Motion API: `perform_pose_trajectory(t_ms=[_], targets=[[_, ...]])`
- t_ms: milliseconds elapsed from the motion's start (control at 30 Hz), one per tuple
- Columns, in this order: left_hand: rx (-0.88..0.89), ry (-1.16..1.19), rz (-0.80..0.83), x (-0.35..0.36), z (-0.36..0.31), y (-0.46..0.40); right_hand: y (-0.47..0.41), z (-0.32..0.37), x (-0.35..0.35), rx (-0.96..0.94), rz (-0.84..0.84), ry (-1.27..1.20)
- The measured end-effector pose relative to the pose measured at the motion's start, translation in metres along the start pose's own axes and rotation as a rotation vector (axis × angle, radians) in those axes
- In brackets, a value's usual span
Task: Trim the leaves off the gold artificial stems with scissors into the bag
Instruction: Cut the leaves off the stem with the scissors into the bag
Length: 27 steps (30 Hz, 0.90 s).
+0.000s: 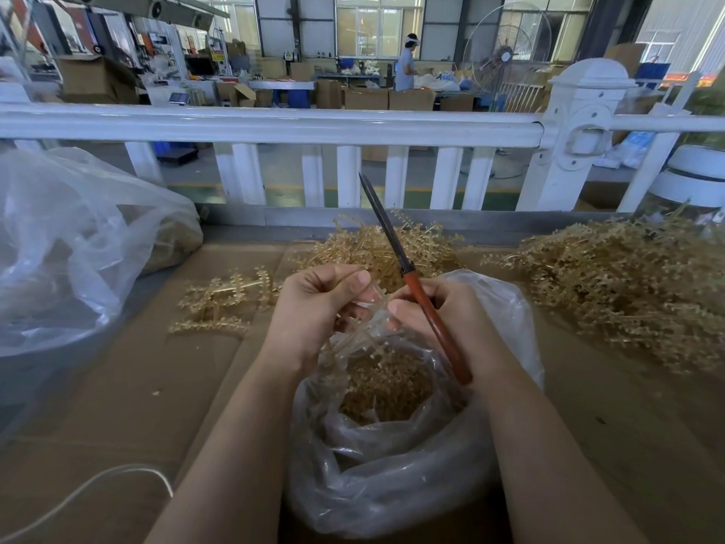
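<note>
Cardboard covers the surface (129, 386) before a white fence (274, 125). My left hand (314, 308) pinches a gold stem (363, 331) over the open bag (392, 465), which already holds trimmings. My right hand (435, 312) grips the scissors (416, 284), blades together and pointing up and away, and its thumb touches the stem too. More stems lie in piles (627, 284) behind and to the right.

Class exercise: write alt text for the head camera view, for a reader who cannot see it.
Seen from above, a person's left hand and right hand together hold a gold artificial stem over an open clear plastic bag of trimmed leaves; the right hand also grips closed scissors, blades pointing away. More gold stems lie heaped on the cardboard-covered table.
</note>
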State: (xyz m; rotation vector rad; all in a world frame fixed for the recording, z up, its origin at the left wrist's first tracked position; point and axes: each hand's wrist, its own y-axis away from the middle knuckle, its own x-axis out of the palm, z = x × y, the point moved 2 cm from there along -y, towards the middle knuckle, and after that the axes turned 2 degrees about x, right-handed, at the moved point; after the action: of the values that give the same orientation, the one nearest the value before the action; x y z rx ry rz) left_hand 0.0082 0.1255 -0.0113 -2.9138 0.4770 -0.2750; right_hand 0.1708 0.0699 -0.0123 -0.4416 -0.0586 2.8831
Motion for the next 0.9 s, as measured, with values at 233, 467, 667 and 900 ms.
perform_pose_trajectory(t_ms=[233, 467, 667, 900], targets=[[-0.157, 0.130, 0.074, -0.001, 0.000, 0.000, 0.000, 0.001, -0.006, 0.007, -0.070, -0.207], [-0.366, 0.247, 0.200, -0.001, 0.005, 0.004, 0.000, -0.005, -0.013, -0.023, -0.168, -0.484], [-0.476, 0.189, 0.206, 0.002, 0.008, 0.006, -0.002, -0.009, -0.013, -0.130, -0.123, -0.558], [-0.450, 0.180, 0.265, 0.005, 0.009, 0.007, -0.003, -0.013, -0.008, -0.140, -0.087, -0.533]])
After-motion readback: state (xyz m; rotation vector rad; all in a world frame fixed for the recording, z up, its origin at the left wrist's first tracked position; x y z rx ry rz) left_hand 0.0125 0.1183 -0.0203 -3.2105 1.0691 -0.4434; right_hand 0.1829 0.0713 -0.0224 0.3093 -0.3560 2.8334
